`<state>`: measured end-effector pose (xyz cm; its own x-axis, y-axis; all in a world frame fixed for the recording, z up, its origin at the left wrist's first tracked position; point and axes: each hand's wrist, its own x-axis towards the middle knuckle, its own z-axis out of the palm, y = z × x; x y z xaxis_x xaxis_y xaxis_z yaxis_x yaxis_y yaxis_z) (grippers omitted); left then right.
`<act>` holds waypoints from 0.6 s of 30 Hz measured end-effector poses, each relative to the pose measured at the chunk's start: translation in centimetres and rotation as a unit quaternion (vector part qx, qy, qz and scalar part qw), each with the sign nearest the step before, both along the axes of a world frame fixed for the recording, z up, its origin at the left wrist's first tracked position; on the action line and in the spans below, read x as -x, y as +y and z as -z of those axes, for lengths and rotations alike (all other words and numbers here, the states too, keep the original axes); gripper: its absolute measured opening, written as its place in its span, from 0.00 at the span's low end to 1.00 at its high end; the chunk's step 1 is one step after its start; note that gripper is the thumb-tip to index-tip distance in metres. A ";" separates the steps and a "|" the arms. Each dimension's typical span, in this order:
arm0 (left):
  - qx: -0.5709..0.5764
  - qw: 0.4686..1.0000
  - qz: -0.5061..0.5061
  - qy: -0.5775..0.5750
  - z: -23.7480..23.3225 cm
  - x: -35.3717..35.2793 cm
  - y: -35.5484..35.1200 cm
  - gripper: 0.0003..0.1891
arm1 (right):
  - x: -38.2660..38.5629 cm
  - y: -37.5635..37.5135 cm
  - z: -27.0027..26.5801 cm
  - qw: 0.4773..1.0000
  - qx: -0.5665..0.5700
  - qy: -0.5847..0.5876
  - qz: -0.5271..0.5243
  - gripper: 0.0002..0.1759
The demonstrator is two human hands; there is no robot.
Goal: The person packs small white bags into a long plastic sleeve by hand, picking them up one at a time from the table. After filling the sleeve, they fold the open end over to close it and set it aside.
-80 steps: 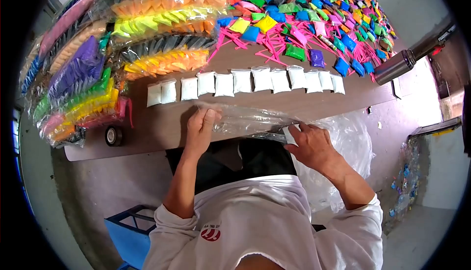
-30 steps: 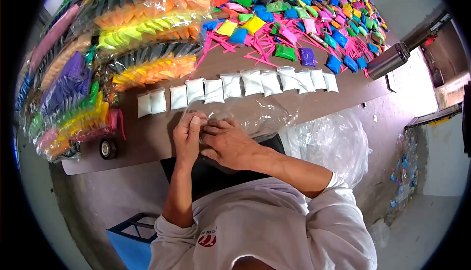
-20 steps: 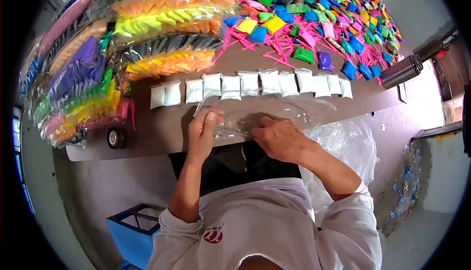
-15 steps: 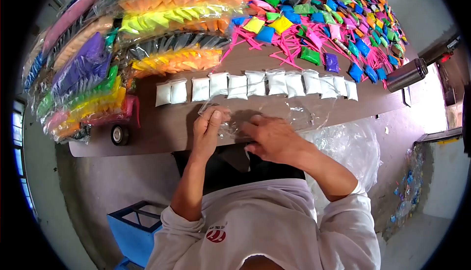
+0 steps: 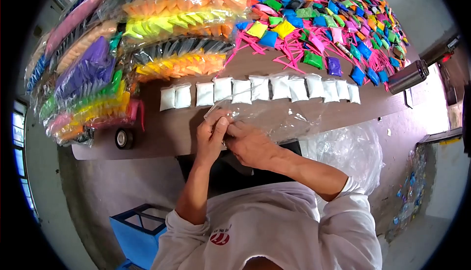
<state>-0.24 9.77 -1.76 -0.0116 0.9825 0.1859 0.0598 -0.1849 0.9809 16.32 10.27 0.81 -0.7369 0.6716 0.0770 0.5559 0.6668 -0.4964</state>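
Note:
A clear, empty-looking plastic bag stretches over the table's near part, just in front of a row of small white-filled packets. My left hand pinches the bag near its left end, thumb on top. Right beside it, my right hand has its fingers closed at the same end of the bag; its fingertips are partly hidden behind the left hand. The packets lie side by side, and the film overlaps some of their lower edges.
Big clear bags of coloured packets are piled at the left, near a tape roll. Loose coloured packets and pink sticks cover the back right, by a metal flask. A blue stand is below left; plastic film hangs below right.
My right hand has moved left and now meets my left hand at the bag's end, its fingers closed. The bag has shifted slightly. The whole view has shifted a little.

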 end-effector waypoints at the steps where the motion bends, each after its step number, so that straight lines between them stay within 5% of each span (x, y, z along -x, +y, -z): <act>1: 0.010 0.999 -0.005 -0.031 0.4 -0.2 0.0 0.14 | -0.3 0.4 0.5 0.999 -0.026 0.013 -0.037 0.19; 9: 0.005 0.998 -0.020 0.054 0.2 -0.3 -0.1 0.17 | -0.3 -1.8 -1.0 0.997 -0.065 0.017 0.028 0.27; 18: 0.051 0.999 0.016 0.010 0.8 -0.1 -0.2 0.16 | -4.5 -1.7 -1.9 0.995 -0.079 -0.030 0.051 0.21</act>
<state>-0.18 9.58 -2.60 0.0237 0.9961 0.0850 0.0756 -0.0866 0.9934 20.83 8.54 2.73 -0.6716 0.7263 0.1464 0.6502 0.6725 -0.3536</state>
